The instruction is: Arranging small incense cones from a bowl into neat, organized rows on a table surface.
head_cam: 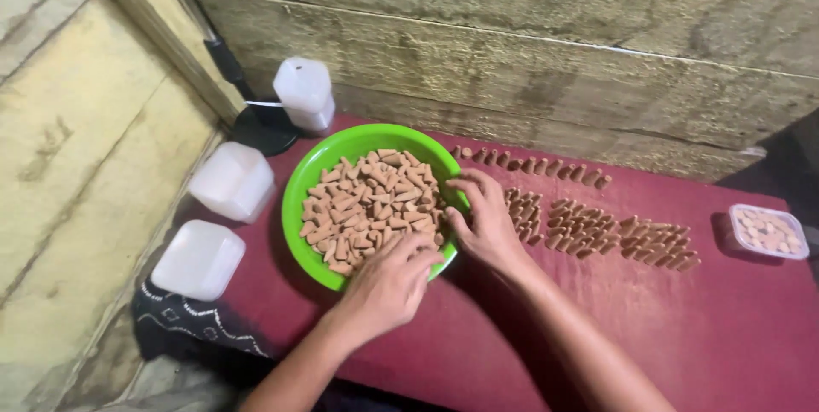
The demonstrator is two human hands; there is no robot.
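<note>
A green bowl (299, 183) on a dark red cloth holds a heap of small tan cones (363, 199). My left hand (391, 280) reaches over the bowl's near rim, fingers curled down onto the cones. My right hand (485, 220) rests at the bowl's right rim, fingertips among the cones there. Whether either hand pinches a cone is hidden by the fingers. To the right of the bowl, rows of the same cones (597, 229) lie laid out on the cloth, with one more line (533, 165) along the back.
Three white lidded plastic tubs (304, 92) (232, 180) (198, 258) stand left of the bowl. A small clear container (768, 231) with cones sits at the far right. A rough plank wall runs behind, and a black stand base (260, 130) is in the corner.
</note>
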